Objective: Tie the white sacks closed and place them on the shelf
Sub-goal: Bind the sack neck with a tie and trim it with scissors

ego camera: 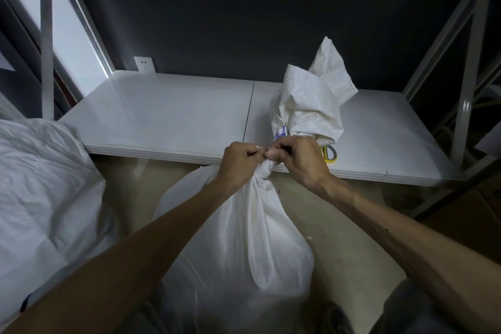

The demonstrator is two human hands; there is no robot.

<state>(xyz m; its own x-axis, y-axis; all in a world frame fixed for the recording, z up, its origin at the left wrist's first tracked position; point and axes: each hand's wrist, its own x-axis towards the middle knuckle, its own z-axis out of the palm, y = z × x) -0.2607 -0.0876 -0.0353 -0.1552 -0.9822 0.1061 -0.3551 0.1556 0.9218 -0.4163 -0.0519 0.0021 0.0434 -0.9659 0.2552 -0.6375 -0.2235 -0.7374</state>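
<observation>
Both the left hand and right hand clench the gathered neck of a white sack. The shelf lies at twelve o'clock; a second sack sits at nine.

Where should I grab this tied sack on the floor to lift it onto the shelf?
Grip the sack at its gathered neck, just below the twist, coming from above. The cloth narrows there into a firm rope-like bunch that fingers can wrap, while the bulging body below offers no hold.
</observation>
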